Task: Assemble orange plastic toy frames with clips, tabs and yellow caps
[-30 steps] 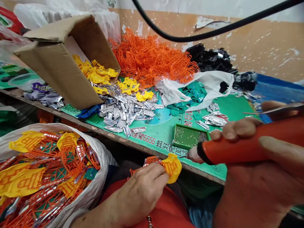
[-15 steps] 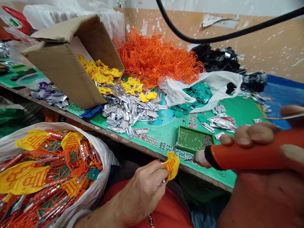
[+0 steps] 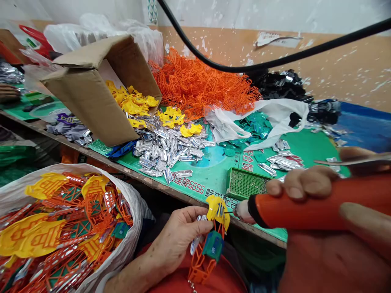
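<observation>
My left hand (image 3: 171, 240) pinches a toy part assembly (image 3: 203, 260) above my lap. It has an orange lattice frame, a green block (image 3: 213, 246), silver pieces and a yellow plastic cap (image 3: 220, 207) at its upper end. Wrapped in my right hand (image 3: 330, 248) is an orange electric screwdriver (image 3: 305, 207), pointing left. Its thin bit reaches the yellow cap's right side; whether it sits on a screw I cannot make out. A slim metal tool (image 3: 351, 160) also lies across the right fingers. Just behind the screwdriver tip is a green tray of screws (image 3: 246, 185).
A white sack (image 3: 134, 199) of similar assemblies stands at my left. On the bench are a tilted cardboard box (image 3: 88, 106), silver pieces (image 3: 168, 150), orange frames (image 3: 204, 81) and a bag of green pieces (image 3: 256, 124). A black cable (image 3: 244, 67) hangs across. Another person's hand (image 3: 9, 92) shows far left.
My left hand has turned the assembly, so its orange frame and green block now show. The screwdriver has moved left, bringing its bit to the yellow cap. The view has shifted slightly.
</observation>
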`<state>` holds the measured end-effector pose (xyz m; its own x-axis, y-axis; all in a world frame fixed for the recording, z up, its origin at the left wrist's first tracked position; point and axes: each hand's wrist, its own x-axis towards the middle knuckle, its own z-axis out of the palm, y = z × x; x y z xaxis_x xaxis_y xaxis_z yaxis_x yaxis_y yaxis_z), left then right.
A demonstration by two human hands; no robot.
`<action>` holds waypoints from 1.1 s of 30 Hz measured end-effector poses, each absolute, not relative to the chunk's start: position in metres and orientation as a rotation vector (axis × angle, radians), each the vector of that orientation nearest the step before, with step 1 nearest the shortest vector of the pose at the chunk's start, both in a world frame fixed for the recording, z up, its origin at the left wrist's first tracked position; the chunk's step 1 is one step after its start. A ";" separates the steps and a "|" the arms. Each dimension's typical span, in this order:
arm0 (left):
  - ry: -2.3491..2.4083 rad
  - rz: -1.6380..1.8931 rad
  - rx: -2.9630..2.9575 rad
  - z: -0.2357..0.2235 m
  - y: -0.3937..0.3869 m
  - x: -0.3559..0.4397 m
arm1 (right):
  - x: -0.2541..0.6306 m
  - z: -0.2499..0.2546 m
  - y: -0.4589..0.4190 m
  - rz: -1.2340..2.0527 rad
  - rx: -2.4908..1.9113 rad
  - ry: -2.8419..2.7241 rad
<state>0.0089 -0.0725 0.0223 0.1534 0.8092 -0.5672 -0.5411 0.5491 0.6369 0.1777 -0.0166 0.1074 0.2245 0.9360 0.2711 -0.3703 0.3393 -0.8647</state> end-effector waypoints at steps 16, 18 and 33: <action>0.919 0.970 0.110 0.013 -0.070 0.007 | 0.166 0.093 -0.015 1.301 -0.518 -0.913; 0.917 0.970 0.112 0.012 -0.070 0.008 | 0.165 0.092 -0.014 1.304 -0.511 -0.916; 0.955 0.964 0.161 0.013 -0.069 0.010 | 0.162 0.092 -0.014 1.294 -0.522 -0.951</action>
